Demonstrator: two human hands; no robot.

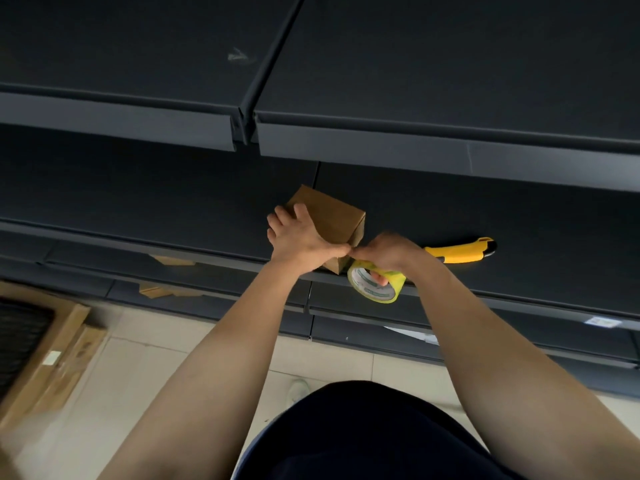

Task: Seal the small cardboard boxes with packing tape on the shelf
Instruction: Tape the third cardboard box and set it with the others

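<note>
box (pixel 329 216) on shelf (pixel 519 216) was pressed by flat, spread left hand (pixel 298 237) | tape (pixel 375 282) was gripped by right hand (pixel 388 252) at box's 5 o'clock | knife (pixel 460 251) was laid at 3 o'clock

A shop: tiers of dark metal display shelving (pixel 415 147) above tiled floor (pixel 166 362)

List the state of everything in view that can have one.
small cardboard box: flaps closed, on the shelf's front edge, pressed down.
left hand: fingers spread, pressing the box top.
right hand: grips the tape roll, fingers through its core.
tape roll: held beside the box's near corner.
utility knife: lying on the shelf, untouched.
</note>
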